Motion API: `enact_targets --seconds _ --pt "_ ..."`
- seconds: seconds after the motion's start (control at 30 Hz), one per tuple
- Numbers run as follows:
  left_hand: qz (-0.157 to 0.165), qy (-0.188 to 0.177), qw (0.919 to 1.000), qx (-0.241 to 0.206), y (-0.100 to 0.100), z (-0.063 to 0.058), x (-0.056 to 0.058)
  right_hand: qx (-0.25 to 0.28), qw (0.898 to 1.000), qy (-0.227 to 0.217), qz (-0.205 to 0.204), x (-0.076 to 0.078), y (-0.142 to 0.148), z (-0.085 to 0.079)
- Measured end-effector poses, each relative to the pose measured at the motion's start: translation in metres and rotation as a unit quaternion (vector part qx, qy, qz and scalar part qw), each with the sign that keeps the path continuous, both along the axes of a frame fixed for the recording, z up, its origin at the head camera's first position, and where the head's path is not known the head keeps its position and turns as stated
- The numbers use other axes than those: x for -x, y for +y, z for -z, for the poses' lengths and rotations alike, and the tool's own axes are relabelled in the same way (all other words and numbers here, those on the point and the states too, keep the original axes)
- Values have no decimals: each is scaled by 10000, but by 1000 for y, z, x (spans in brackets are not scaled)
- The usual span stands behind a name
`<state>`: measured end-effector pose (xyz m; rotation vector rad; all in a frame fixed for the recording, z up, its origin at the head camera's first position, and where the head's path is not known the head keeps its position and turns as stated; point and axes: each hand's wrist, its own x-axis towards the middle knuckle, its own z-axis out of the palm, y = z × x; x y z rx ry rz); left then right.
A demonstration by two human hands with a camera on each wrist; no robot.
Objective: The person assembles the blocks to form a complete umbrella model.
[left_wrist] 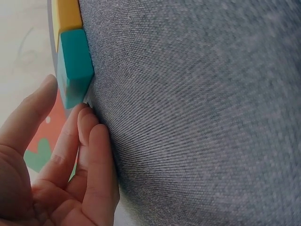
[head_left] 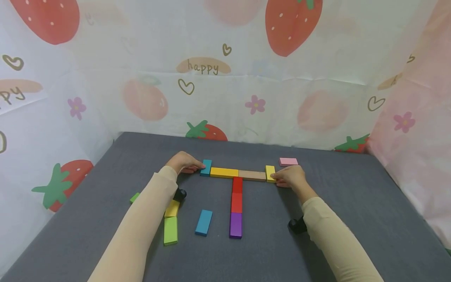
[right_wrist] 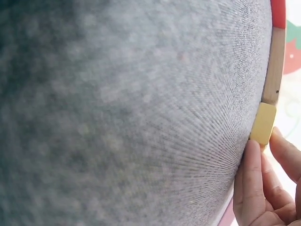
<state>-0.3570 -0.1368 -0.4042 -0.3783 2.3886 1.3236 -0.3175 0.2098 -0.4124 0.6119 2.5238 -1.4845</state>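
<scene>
On a grey cloth, I watch a row of flat wooden blocks along the far side: a teal-blue end block, an orange-yellow block, a bare-wood block and a pale-yellow end block, with two red blocks and a purple block running nearward from its middle. The left hand lightly pinches the teal-blue end, its fingers nearly straight; the right hand pinches the pale-yellow end between thumb and fingertips, nearly closed. My worry is uneven squeezing: if one hand pushes harder, I judge the row could slide sideways or buckle at a joint, shifting off the red stem. A dragging fingertip on release might twist an end block. The left sleeve, low over a loose yellow block and green block, could nudge them. I see no containers; the blocks lie directly on the cloth.
</scene>
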Motion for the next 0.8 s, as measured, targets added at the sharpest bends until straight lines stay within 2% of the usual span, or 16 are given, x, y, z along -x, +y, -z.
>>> enact_targets --seconds 0.8 --pt "105 79 9998 -116 -2 -2 -4 -75 9999 -48 -62 1 0 1"
